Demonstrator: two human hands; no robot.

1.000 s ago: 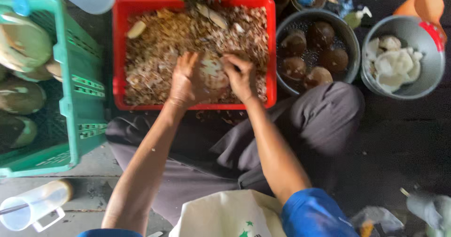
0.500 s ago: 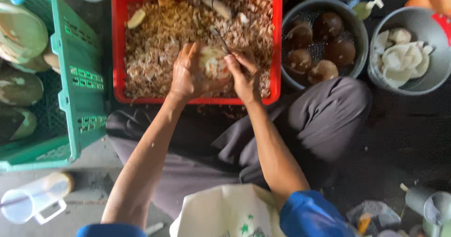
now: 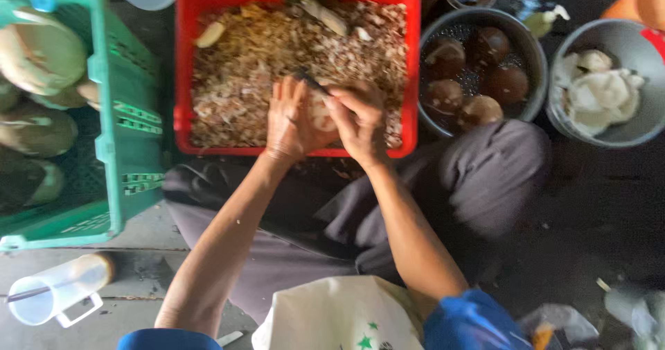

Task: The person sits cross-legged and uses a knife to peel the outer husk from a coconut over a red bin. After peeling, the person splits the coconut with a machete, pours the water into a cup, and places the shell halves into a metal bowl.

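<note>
A floor-level food-processing spot, likely a market or backyard workplace, was indicated: a red crate [image 3: 187, 66] of husk shavings, a green basket [image 3: 128, 114] of coconuts, and metal bowls [image 3: 533, 59] were set on a bare concrete floor [image 3: 138, 281].

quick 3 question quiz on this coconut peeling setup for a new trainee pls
1. True or false: both hands work over the red crate.
2. Multiple choice: what lies in the grey basin at far right? A) white peeled pieces B) brown husked balls C) shavings
3. Fill in: the whole pale coconuts wait in the ___ basket.

Key:
1. True. The left hand cups a pale coconut piece while the right hand works on it with a dark blade, above the shavings.
2. A. The brown rounds sit in the dark basin beside it.
3. Green.
</note>
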